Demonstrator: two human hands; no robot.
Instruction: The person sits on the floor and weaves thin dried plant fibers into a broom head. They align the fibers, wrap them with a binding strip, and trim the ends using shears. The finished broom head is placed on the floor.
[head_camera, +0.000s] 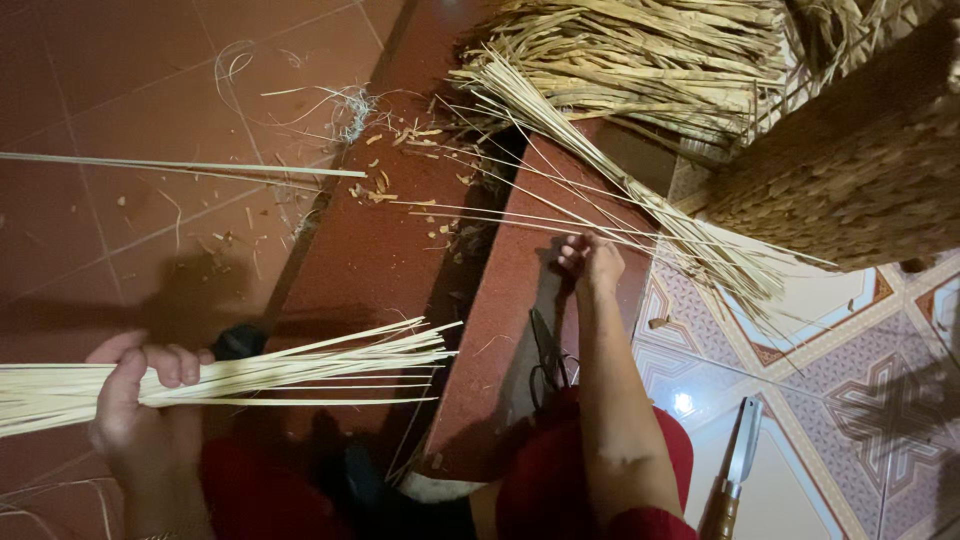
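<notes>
Presently: left hand (140, 400) clasps bundle of split reed strips (260, 375); right hand (590, 258) pinches thin strands (520, 215) from loose pile; knife (738, 470) on patterned tile.

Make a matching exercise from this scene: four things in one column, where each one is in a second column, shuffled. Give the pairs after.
Things
1. bundle of pale strips
2. knife
3. scissors
4. woven basket

Places
A. flat on the patterned tiles, lower right
B. gripped in the left hand
C. upper right, beside the heap of dried fibre
D. on the red step, just left of the right forearm

The right hand pinches thin strands further up.

Pairs: 1-B, 2-A, 3-D, 4-C
</notes>
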